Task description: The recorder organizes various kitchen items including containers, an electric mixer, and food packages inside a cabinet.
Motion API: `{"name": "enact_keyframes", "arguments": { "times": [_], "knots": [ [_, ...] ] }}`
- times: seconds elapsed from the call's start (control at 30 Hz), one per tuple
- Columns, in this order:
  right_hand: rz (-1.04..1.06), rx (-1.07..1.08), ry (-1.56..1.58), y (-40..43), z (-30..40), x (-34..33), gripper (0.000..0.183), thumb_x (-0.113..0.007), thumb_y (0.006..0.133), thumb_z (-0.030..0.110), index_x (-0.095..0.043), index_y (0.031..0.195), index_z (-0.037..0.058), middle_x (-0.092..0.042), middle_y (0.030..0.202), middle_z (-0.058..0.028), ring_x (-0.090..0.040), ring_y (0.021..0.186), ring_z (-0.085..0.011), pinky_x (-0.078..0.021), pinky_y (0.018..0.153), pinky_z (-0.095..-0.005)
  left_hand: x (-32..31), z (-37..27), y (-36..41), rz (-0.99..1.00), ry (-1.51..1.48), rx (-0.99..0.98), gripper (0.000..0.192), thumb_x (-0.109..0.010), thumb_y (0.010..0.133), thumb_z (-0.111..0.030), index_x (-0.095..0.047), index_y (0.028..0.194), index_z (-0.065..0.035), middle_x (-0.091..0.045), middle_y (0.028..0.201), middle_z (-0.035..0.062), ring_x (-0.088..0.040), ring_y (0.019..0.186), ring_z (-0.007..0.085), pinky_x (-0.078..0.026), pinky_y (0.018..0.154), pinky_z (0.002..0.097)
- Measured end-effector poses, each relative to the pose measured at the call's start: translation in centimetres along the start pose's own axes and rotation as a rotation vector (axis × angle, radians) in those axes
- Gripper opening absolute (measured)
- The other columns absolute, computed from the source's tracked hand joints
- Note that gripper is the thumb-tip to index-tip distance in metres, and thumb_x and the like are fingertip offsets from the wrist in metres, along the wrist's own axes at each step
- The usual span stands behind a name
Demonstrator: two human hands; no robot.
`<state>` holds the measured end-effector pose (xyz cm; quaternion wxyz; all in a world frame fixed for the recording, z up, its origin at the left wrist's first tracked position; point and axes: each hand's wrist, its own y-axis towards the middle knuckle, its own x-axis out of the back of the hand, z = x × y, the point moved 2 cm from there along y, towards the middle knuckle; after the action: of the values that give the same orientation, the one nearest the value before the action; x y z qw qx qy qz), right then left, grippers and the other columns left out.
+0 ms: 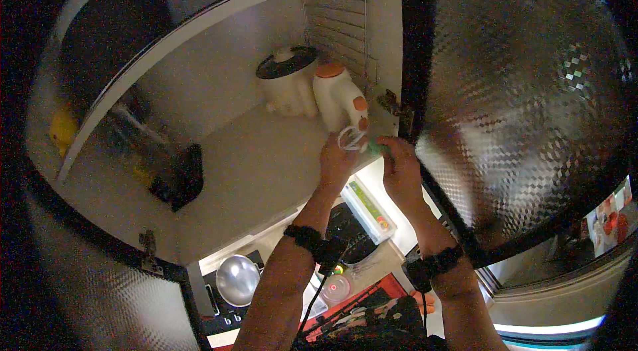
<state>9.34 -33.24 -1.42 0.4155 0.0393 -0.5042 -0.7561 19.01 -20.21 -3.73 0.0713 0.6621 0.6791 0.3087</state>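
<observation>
My left hand (pixel 340 156) is raised at the front edge of a cabinet shelf (pixel 249 152), its fingers around a looped white cord (pixel 352 139). Just behind it stands a white hand mixer or similar appliance (pixel 333 92) with orange parts, which the cord seems to belong to. My right hand (pixel 400 161) is beside the left, fingers bent near a small blurred green item (pixel 375 146); whether it grips this I cannot tell. A pale container with a dark lid (pixel 288 64) stands left of the appliance.
Textured cabinet doors stand open at the right (pixel 518 102) and lower left (pixel 144 291). A dark object (pixel 184 181) lies on the shelf at left, and a wire rack (pixel 339 17) leans behind. Below are a metal bowl or lid (pixel 238 280), a labelled box (pixel 369 209) and a pink round container (pixel 335 288).
</observation>
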Motion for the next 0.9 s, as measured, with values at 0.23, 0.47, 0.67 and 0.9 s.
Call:
{"name": "enact_keyframes", "arguments": {
  "times": [0.23, 0.47, 0.67, 0.9],
  "knots": [
    [-0.116, -0.027, 0.041, -1.4, -1.6, 1.6, 0.024, -0.051, 0.076, -0.008, -0.055, 0.097, 0.0039, -0.058, 0.097, -0.0141, -0.054, 0.090, -0.0311, -0.0437, 0.079, -0.0367, 0.1, 0.4, 0.9, 0.098, -0.077, -0.049, 0.038, -0.072, 0.073, -0.019, -0.052, 0.100, -0.0020, -0.059, 0.102, 0.0119, -0.056, 0.094, 0.0207, -0.046, 0.081, 0.0324],
    [-0.067, -0.075, 0.136, -2.5, -2.2, 0.8, 0.024, -0.049, 0.078, -0.007, -0.053, 0.098, 0.0057, -0.056, 0.098, -0.0154, -0.051, 0.094, -0.0337, -0.0399, 0.084, -0.0412, 1.4, 1.0, 1.9, 0.168, -0.077, -0.170, 0.036, -0.058, 0.084, -0.013, -0.041, 0.115, -0.0032, -0.049, 0.105, 0.0095, -0.048, 0.096, 0.0176, -0.041, 0.083, 0.0307],
    [0.017, -0.008, 0.176, -1.8, 0.1, 0.0, 0.026, -0.049, 0.077, -0.009, -0.055, 0.097, 0.0054, -0.056, 0.100, -0.0140, -0.052, 0.094, -0.0312, -0.0416, 0.082, -0.0378, 3.2, 0.0, 2.3, 0.188, -0.237, 0.064, 0.033, -0.055, 0.085, -0.014, -0.042, 0.114, -0.0029, -0.052, 0.104, 0.0087, -0.051, 0.095, 0.0173, -0.042, 0.082, 0.0306],
    [0.290, 0.064, 0.170, 0.3, 1.3, -3.0, 0.051, -0.046, 0.077, -0.008, -0.042, 0.125, 0.0081, -0.038, 0.131, -0.0158, -0.041, 0.114, -0.0343, -0.0342, 0.098, -0.0378, 3.5, -2.1, 1.7, 0.396, -0.142, 0.089, 0.031, -0.053, 0.086, -0.014, -0.044, 0.113, -0.0030, -0.055, 0.104, 0.0088, -0.052, 0.094, 0.0148, -0.043, 0.080, 0.0277]
  ]
}}
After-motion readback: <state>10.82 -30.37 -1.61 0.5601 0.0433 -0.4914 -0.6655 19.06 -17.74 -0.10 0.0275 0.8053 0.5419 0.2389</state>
